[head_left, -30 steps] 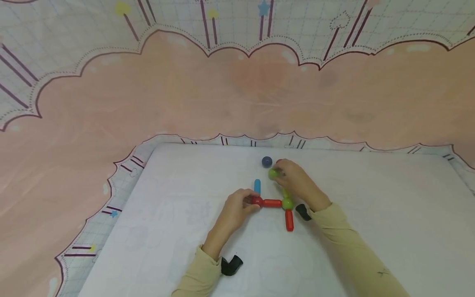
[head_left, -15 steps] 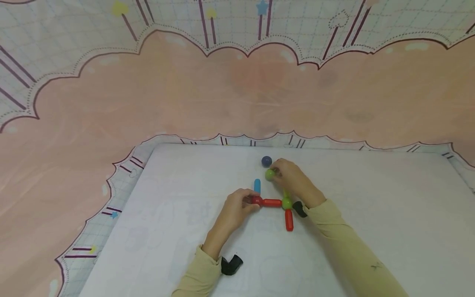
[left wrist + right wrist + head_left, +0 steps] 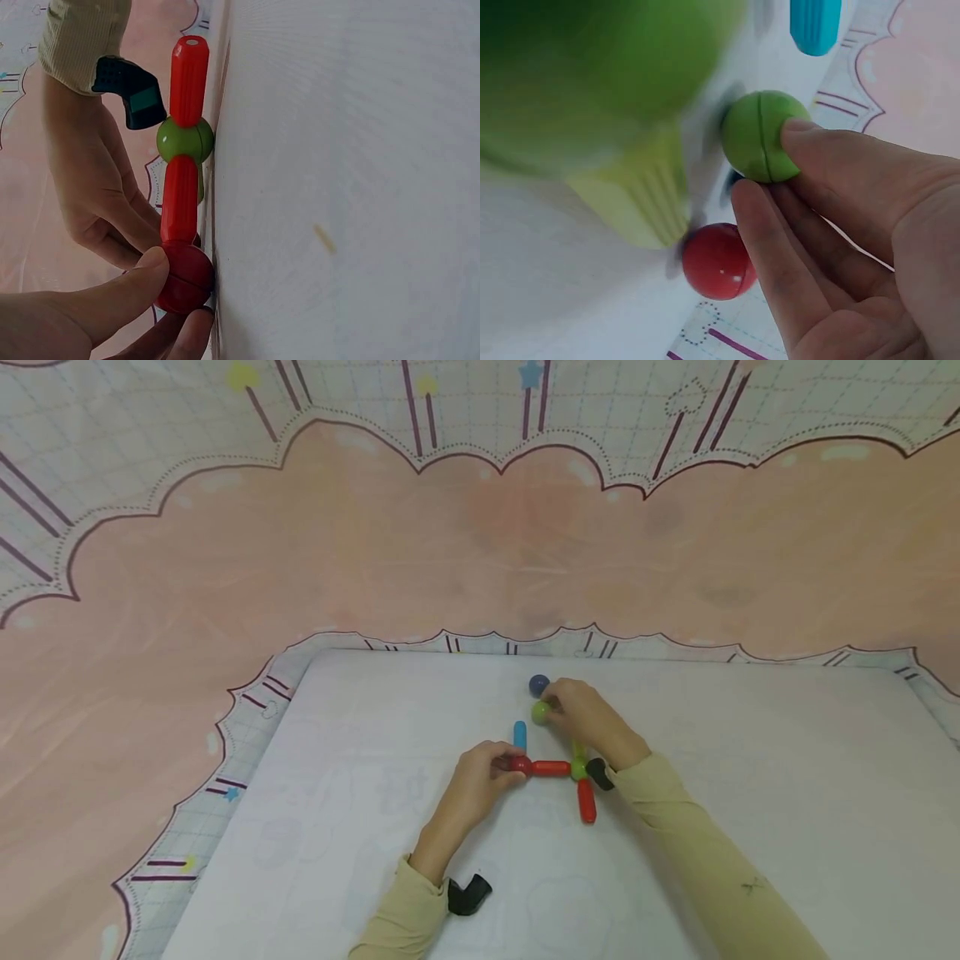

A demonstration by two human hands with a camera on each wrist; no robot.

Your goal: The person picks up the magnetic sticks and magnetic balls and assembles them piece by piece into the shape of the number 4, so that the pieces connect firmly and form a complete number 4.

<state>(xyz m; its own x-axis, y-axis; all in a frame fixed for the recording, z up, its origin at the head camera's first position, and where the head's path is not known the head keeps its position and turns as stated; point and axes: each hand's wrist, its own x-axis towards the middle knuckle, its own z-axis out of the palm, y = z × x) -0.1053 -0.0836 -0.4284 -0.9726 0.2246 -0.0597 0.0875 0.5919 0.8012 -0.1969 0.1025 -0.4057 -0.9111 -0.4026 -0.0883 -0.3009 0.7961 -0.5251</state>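
Note:
My left hand (image 3: 474,778) grips a red ball (image 3: 521,765) between thumb and fingers, at the left corner of a joined ball-and-rod shape. A blue rod (image 3: 520,735) points away from that ball, and a red rod (image 3: 551,768) links it to a green ball (image 3: 578,767). From the green ball a second red rod (image 3: 587,802) points toward me and a yellow-green rod (image 3: 649,191) points away. My right hand (image 3: 596,718) pinches a loose green ball (image 3: 763,136) with thumb and fingers, beyond the blue rod's far end and slightly to its right.
A dark blue ball (image 3: 538,685) lies just beyond the pinched green one. Another red ball (image 3: 716,261), hidden behind my right hand in the head view, shows in the right wrist view. Everything lies on a white tabletop (image 3: 360,777) with a patterned cloth (image 3: 450,552) beyond.
My right hand has shifted left with the green ball, nearer the blue rod's line. The front red rod has swung slightly right at its near end. My left hand stays put.

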